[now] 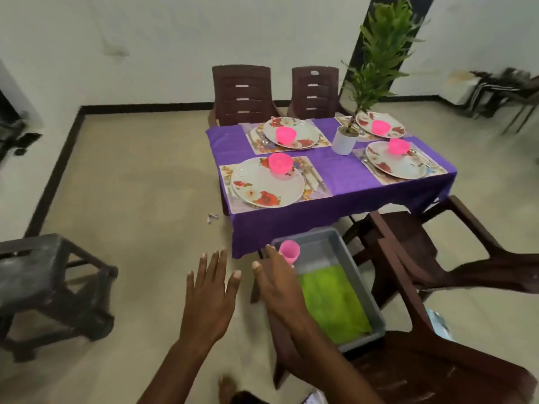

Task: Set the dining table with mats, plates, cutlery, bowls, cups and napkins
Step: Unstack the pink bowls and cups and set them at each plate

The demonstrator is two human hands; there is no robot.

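Note:
The table (335,167) wears a purple cloth and carries several floral mats (318,185). Each mat bears a flowered plate (262,185) with a pink bowl (280,162) on it, and cutlery (313,176) lies beside the plates. In front of the table a grey tub (364,275) sits on a chair and holds green napkins (332,301). My right hand (277,287) is at the tub's far left corner, its fingers round a pink cup (289,252). To the left, my left hand (210,293) hovers over the floor, flat with fingers spread, holding nothing.
A potted plant (344,142) stands mid-table. Two brown chairs (242,94) are at the far side, one (408,249) at the near right, and another (437,360) carries the tub. A dark stool (43,275) stands at the left. My foot shows at the bottom.

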